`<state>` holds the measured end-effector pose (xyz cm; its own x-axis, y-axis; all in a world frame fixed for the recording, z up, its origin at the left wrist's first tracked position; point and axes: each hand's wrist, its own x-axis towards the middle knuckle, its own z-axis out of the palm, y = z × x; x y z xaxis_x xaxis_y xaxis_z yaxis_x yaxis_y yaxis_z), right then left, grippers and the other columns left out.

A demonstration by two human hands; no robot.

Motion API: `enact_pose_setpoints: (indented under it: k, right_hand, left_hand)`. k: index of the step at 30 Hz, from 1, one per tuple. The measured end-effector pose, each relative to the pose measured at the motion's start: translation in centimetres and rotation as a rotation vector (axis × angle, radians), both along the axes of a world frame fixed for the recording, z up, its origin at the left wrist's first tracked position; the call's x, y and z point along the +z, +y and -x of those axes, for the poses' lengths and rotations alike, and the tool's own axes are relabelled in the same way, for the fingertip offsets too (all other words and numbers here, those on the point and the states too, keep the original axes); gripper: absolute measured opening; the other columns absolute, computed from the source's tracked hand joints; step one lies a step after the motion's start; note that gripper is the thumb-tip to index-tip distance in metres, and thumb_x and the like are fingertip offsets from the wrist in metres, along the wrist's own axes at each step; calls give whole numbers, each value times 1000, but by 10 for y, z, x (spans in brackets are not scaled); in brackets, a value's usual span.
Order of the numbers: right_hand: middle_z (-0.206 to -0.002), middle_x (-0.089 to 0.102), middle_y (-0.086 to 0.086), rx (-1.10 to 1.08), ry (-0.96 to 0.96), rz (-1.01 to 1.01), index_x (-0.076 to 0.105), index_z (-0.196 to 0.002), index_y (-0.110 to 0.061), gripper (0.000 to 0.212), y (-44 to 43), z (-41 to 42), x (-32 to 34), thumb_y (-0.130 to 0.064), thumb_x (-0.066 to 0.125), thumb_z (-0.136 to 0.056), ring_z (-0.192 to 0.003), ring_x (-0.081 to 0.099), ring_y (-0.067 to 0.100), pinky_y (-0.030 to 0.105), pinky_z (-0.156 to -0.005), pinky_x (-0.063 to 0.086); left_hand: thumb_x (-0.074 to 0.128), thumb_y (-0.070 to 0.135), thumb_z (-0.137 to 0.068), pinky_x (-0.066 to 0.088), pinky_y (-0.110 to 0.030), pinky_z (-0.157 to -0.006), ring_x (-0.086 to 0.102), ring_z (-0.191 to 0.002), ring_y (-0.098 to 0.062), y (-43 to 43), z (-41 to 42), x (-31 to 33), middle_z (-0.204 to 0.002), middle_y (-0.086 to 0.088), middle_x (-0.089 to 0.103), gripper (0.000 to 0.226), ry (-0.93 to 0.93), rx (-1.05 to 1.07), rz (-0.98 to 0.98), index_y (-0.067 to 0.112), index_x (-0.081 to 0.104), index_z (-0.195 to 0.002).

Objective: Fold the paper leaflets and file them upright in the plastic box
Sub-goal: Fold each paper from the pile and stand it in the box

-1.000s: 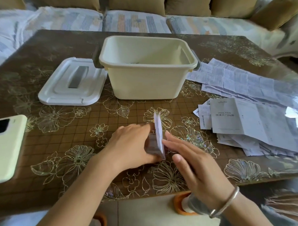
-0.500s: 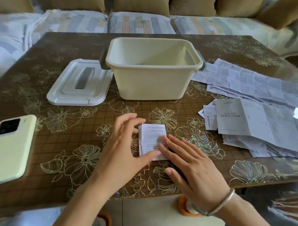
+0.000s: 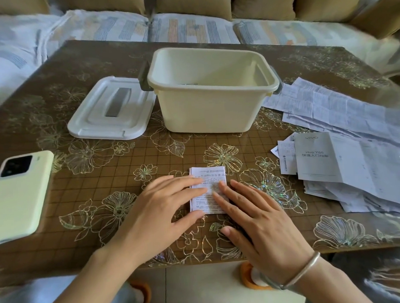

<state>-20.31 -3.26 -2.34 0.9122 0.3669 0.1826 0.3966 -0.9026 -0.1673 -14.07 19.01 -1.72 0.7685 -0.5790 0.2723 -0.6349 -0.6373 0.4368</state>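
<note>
Folded leaflet [image 3: 208,187] lies flat on the table [image 3: 104,177], near the front edge, well short of the box [image 3: 206,110]. Left hand [image 3: 160,211] presses on its left side, fingers straight and spread, fingertips on the paper, thumb at the lower left corner. Right hand [image 3: 258,217] lies flat on its right side, fingers straight, index and middle tips on the paper, thumb on the table below it. Neither hand grips anything. Silver bangle [image 3: 303,272] on the right wrist.

Box stands upright at table centre, open, cream, grey handles at both ends; something small and printed seems to sit at its bottom, too dim to tell. White lid [image 3: 111,109] lies flat just left of the box, touching or nearly so. Loose unfolded leaflets [image 3: 353,159] are piled at the right, overlapping, a "vivo" booklet on top. Phone [image 3: 19,194] in a pale green case lies at the left edge, camera side up. Sofa [image 3: 190,27] behind the table.
</note>
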Motion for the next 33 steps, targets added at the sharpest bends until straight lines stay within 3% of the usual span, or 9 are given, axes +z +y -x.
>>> enact_pose_setpoints:
  k: [3, 8, 14, 17, 21, 25, 29, 33]
  right_hand:
    - [-145, 44, -9, -1, -10, -18, 50, -135, -28, 51, 0, -6, 6, -55, 30, -97, -136, 36, 14, 35, -107, 33]
    - [-121, 57, -12, 40, -34, -93, 63, -111, -29, 42, -4, -32, 16, -58, 48, -86, -110, 54, 12, 34, -87, 50]
    - [-109, 70, -7, 139, -175, -135, 70, -94, -19, 27, -8, -33, 13, -42, 57, -92, -108, 63, 8, 31, -83, 55]
    - [-104, 71, -9, 114, -217, -193, 71, -93, -17, 23, -7, -31, 13, -32, 54, -96, -101, 66, 6, 29, -77, 56]
    - [-91, 71, -11, 62, -229, -213, 70, -93, -17, 27, -6, -27, 18, -33, 49, -97, -86, 66, 5, 27, -68, 56]
    - [-77, 62, -14, -19, -202, -356, 65, -89, -21, 22, -5, -16, 19, -35, 50, -95, -69, 57, 4, 28, -54, 51]
    - [-79, 62, -18, -163, -78, -509, 59, -102, -30, 27, -2, -16, 13, -50, 54, -85, -70, 58, -1, 20, -60, 51]
    - [-79, 49, -26, -187, -80, -460, 57, -106, -31, 33, 6, -24, 9, -51, 55, -80, -73, 50, -6, 13, -64, 43]
  left_hand:
    - [48, 55, -89, 24, -21, -109, 43, -122, 8, -1, 0, 0, -134, 20, 54, 44, -13, 12, -3, 35, 64, -124]
    - [49, 57, -85, 32, -26, -105, 47, -116, 6, -2, -1, 1, -129, 19, 58, 45, -28, 11, -14, 32, 66, -119]
    - [58, 63, -75, 32, -24, -99, 51, -101, -1, -9, -5, 12, -115, 16, 65, 59, -113, -5, -77, 26, 64, -121]
    - [62, 58, -75, 31, -29, -104, 57, -102, -5, -11, -6, 9, -111, 14, 66, 65, -105, 16, -58, 25, 55, -131]
    - [63, 39, -84, 41, -36, -95, 62, -89, -9, -13, -2, 3, -95, 16, 68, 21, -170, 41, 39, 25, 74, -97]
    - [56, 39, -86, 41, -32, -76, 56, -71, -9, -14, 10, 3, -74, 18, 63, 24, -153, 107, 86, 24, 74, -80]
    - [74, 36, -81, 40, -21, -68, 47, -63, -2, -19, 17, 1, -67, 22, 54, 13, -65, 260, 202, 25, 69, -84]
    - [66, 36, -78, 36, -15, -70, 51, -68, 1, -24, 18, 3, -65, 21, 49, 15, -9, 285, 227, 26, 65, -88]
